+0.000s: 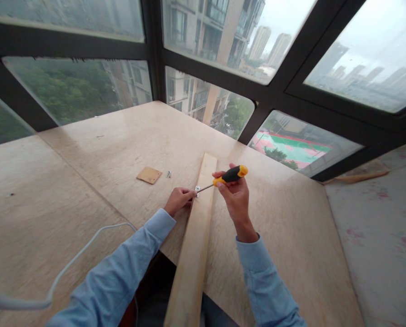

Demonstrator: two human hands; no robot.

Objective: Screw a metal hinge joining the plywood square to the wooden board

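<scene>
A long wooden board [197, 240] lies on the stone-like surface and reaches past its near edge. On the board's left side sits a small shiny metal piece with holes, perhaps a hinge or bracket [197, 188]. My right hand [236, 195] grips a yellow-and-black screwdriver [230, 175], its shaft slanting down left to the metal piece. My left hand [180, 200] is closed with fingertips at the metal piece and the screwdriver's tip. Whether those fingers pinch a screw or the piece itself is too small to make out.
Left of the board lie a small square wooden plate [149, 175] and a few loose screws [169, 174]. A white cable [83, 247] curves across the left side. Dark-framed windows [206, 72] border the far edge, and a flower-patterned wall [376, 222] stands at right.
</scene>
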